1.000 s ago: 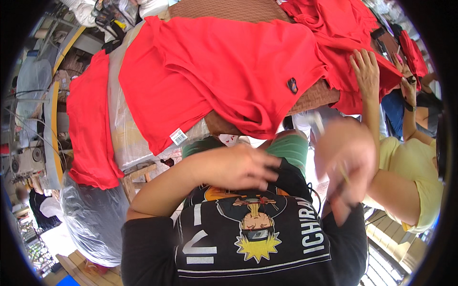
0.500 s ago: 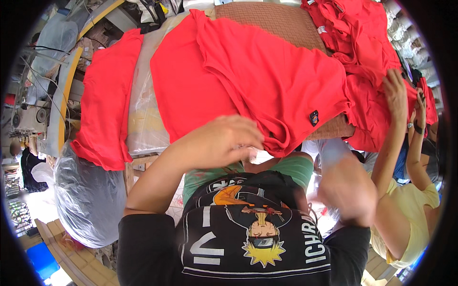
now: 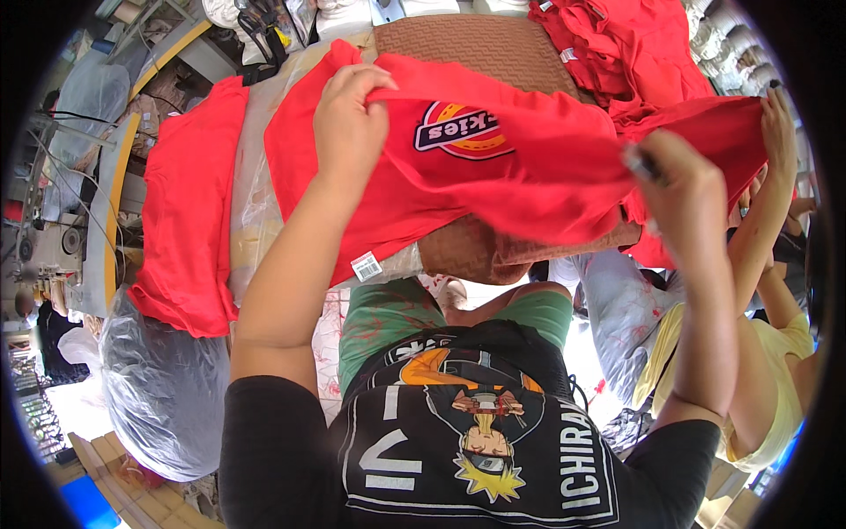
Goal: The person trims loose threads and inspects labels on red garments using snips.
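A red shirt (image 3: 546,145) is partly lifted and stretched sideways over the low work surface. My left hand (image 3: 352,119) is closed on its far left edge, with thumb and fingers pinched on the cloth. My right hand (image 3: 692,189), smeared by motion, is closed at the shirt's right end. By its fingers shows a small dark thing (image 3: 648,166) that I cannot make out. An oval logo print (image 3: 463,130) shows on the cloth between my hands. A white paper tag (image 3: 365,266) hangs at the near edge.
Another red garment (image 3: 189,207) lies folded at left, beside a clear plastic bag (image 3: 159,379). A red garment pile (image 3: 626,53) lies at back right. A co-worker's hand (image 3: 777,132) holds red cloth at right. Brown textured padding (image 3: 476,44) covers the surface.
My left hand has moved up and away to grip the shirt's far edge. My right hand has come up from near my body to the cloth. The shirt is lifted, uncovering the logo and tag.
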`<action>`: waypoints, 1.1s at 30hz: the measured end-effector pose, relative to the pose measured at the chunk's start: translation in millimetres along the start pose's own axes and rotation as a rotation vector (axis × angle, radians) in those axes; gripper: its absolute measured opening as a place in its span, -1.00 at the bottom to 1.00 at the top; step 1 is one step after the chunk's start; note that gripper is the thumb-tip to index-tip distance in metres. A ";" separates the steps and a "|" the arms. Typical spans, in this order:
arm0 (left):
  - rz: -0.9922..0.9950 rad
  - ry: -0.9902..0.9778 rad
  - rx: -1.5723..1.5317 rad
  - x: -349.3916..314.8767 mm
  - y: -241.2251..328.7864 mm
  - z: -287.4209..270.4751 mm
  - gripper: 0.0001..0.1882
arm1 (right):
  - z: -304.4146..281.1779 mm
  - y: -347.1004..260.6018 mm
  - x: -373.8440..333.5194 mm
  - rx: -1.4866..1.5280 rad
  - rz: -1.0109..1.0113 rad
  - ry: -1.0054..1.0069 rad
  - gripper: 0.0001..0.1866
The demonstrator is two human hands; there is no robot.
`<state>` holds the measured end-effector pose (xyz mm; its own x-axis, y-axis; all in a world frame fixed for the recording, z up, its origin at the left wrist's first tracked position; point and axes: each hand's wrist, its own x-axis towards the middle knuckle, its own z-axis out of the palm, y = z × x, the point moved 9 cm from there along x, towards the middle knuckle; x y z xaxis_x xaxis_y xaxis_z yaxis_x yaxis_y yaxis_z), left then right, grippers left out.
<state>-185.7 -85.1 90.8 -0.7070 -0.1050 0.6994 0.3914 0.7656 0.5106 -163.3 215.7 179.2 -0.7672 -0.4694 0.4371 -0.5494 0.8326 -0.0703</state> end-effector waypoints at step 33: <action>0.159 -0.784 -0.085 -148.3 98.7 78.3 -0.85 | 184.3 19.0 -98.6 0.839 0.354 -0.488 -0.78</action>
<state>-88.2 55.7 -1.7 -0.8346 0.5012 0.2283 0.5431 0.6796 0.4932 -159.0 223.6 -30.5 -0.8777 -0.4615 -0.1288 -0.1765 0.5614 -0.8085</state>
